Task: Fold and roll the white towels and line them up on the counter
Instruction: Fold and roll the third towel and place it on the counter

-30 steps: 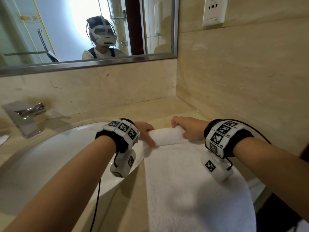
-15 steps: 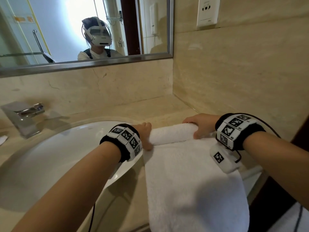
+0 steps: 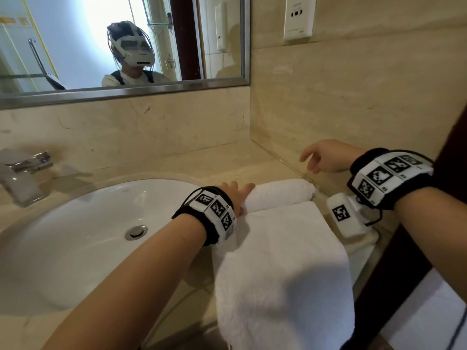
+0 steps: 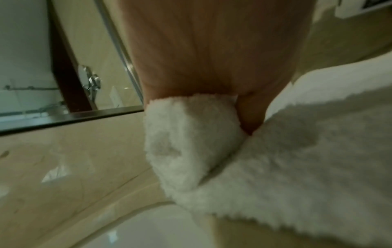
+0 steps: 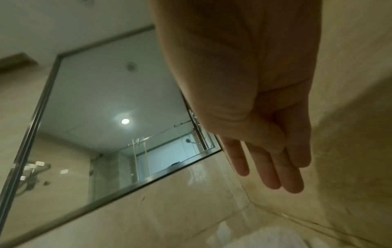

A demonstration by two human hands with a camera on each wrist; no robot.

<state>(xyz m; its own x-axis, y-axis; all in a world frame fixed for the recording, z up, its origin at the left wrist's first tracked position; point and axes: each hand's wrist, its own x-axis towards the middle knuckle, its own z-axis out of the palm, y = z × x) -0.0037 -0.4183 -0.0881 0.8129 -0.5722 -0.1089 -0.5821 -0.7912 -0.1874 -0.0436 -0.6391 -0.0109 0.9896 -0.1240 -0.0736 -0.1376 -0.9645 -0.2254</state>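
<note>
Left hand [image 3: 233, 192] grips the half-rolled white towel [image 3: 279, 194] on the surface [image 3: 164, 170] beside the sink [image 3: 75, 223], right hand [image 3: 326, 155] open above it, so roll may skew or loosen.

No words or numbers are reading clearly anywhere. The black-and-white square code markers on the wrist bands [image 3: 389, 176] are showing only patterns, with tiny print beside them too small to read.
</note>
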